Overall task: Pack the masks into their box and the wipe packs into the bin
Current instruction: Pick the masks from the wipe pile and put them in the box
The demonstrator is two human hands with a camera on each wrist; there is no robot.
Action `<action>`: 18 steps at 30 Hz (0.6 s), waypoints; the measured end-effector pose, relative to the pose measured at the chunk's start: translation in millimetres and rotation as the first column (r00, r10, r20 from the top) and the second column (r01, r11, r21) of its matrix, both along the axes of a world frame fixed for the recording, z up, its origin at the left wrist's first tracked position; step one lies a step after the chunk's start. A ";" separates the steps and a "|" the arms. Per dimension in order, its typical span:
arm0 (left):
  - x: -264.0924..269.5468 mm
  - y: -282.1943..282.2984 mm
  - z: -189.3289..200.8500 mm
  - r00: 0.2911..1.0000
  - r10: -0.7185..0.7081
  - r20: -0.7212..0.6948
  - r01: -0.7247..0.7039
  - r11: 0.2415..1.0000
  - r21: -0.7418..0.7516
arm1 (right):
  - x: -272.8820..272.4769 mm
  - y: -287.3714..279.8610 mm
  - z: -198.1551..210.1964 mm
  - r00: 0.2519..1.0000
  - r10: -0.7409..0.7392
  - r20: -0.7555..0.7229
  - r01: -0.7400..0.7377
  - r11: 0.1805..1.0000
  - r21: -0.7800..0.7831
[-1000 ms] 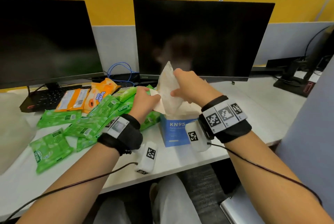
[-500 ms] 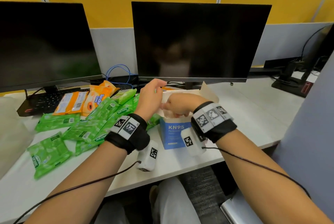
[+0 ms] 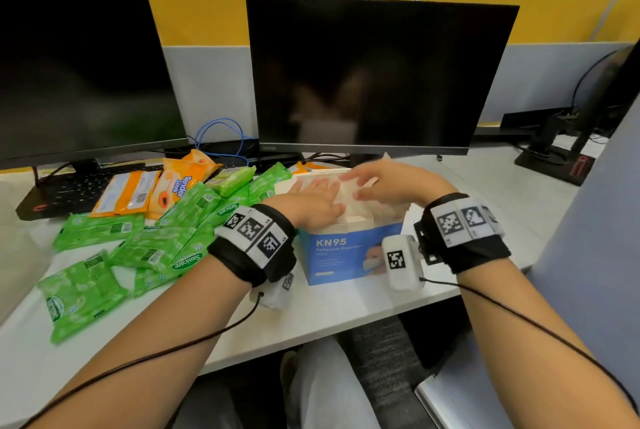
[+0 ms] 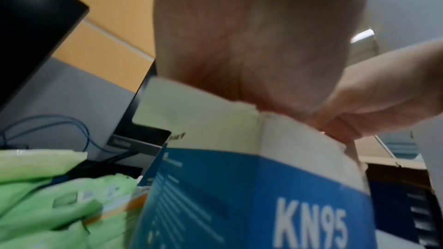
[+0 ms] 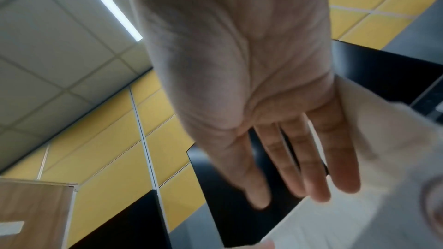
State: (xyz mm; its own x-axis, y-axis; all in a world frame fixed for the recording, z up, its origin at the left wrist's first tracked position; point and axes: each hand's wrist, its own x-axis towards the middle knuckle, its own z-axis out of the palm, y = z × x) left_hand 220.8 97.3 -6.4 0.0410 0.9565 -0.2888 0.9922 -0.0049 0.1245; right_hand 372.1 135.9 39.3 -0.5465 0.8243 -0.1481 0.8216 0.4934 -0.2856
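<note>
The blue KN95 mask box stands open at the desk's front edge. Both hands lie flat over its top. My left hand presses with straight fingers on the white mask packs inside. My right hand reaches in from the right, fingers straight over the same white packs. In the left wrist view the box sits just under my palm. Several green wipe packs and orange wipe packs lie spread on the desk left of the box.
Two dark monitors stand behind, with a black keyboard and blue cables at the back left. A translucent container sits at the left edge. A grey partition rises on the right.
A second ago my right hand held a bagged mask upright above the box. The mask has gone down into the box, and both hands have flattened on top.
</note>
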 end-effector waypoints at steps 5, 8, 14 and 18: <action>6.0 2.5 10.8 0.971 -0.024 0.238 -0.045 0.959 0.280 | -1.7 9.9 -8.5 0.988 -0.096 0.117 0.092 0.995 0.045; 12.6 4.5 2.4 0.926 -0.089 0.367 -0.025 0.955 0.295 | -8.5 1.8 -13.1 0.994 0.021 0.106 -0.018 1.000 -0.026; 3.7 20.3 -17.9 0.998 -0.035 0.059 0.031 0.997 0.067 | 0.3 13.5 -14.7 0.988 -0.084 -0.131 0.100 0.988 0.114; 10.5 18.6 -13.6 0.997 -0.042 0.060 0.039 0.999 0.038 | -3.0 23.6 -22.7 0.975 -0.220 0.042 0.203 0.947 0.249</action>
State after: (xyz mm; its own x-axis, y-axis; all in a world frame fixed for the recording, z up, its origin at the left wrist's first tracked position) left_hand 231.3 115.9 -20.0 0.0962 0.9637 -0.2492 0.9817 -0.0506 0.1834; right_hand 369.1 159.5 16.6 -0.3516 0.9353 0.0388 0.9277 0.3537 -0.1196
